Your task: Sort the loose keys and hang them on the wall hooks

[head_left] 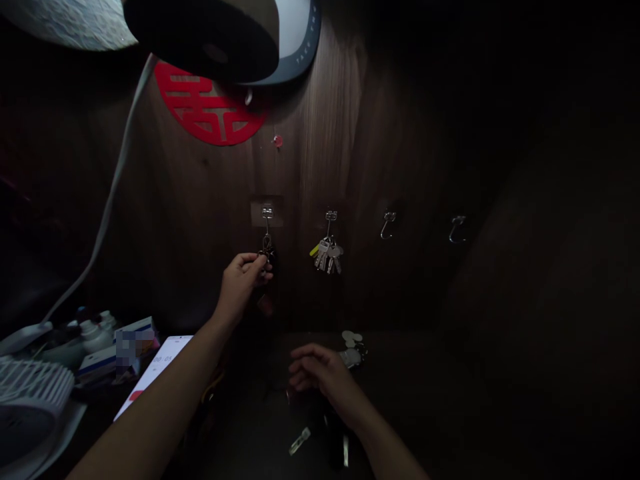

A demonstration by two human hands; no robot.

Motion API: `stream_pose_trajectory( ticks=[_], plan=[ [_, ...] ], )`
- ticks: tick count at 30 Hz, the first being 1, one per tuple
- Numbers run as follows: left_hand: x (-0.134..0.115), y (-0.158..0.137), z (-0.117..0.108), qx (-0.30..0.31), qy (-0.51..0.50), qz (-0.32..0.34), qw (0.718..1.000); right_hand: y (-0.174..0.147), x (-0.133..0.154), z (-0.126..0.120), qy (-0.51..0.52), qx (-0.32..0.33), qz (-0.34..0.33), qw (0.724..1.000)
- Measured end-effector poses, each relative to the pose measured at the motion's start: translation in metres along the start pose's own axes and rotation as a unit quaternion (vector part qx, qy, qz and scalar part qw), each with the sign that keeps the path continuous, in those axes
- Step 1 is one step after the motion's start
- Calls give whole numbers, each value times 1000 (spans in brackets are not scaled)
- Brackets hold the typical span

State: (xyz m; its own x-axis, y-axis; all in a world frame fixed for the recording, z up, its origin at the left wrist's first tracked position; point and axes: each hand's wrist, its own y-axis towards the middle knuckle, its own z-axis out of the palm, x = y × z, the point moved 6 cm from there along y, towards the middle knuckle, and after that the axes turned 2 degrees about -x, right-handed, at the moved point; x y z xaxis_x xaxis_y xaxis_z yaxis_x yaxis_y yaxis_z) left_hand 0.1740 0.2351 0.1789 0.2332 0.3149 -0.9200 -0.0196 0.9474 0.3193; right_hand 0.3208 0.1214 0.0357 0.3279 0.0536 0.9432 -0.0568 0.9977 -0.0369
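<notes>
My left hand [243,280] pinches a dark key ring [267,250] at the leftmost metal hook [267,215] on the wooden panel. A small reddish tag [266,305] shows dimly just below those fingers. A bunch of silver keys [329,252] with a yellow piece hangs from the second hook [331,217]. Lower down, my right hand [325,377] is over the dark tabletop with its fingers apart and loosely bent; nothing shows in them. Beside it lies another bunch of keys [353,347], partly hidden by the hand. A loose-looking metal key [300,441] lies nearer me.
Two bare hooks, one [388,225] and another [457,229], are farther right. A lamp head [205,40] with a pale cord [120,160] overhangs the panel near a red paper cutout [210,113]. At left are a lit phone [157,367], boxes [97,363], bottles [95,335] and a white slatted device [30,393].
</notes>
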Motion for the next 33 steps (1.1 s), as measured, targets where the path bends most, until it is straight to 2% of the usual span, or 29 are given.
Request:
stream_pose_trajectory(
  ticks=[9, 19, 22, 26, 29, 33],
  plan=[
    [35, -21, -20, 5, 14, -51, 999, 4, 7, -11, -35, -47, -22, 998],
    [59, -59, -51, 9, 37, -110, 993, 9, 0, -18, -79, -71, -30, 994],
    [66, -73, -57, 30, 70, -125, 989, 10, -1, -18, -91, -76, -34, 992],
    [69, -91, -61, 92, 200, -87, 972, 9, -1, -18, -108, -79, -34, 991],
    [74, -102, -63, 122, 294, -45, 947, 9, -2, -17, -120, -82, -37, 989],
    [87, -113, -58, 189, 366, 12, 911, 9, -4, -17, -154, -89, -34, 983]
  ],
)
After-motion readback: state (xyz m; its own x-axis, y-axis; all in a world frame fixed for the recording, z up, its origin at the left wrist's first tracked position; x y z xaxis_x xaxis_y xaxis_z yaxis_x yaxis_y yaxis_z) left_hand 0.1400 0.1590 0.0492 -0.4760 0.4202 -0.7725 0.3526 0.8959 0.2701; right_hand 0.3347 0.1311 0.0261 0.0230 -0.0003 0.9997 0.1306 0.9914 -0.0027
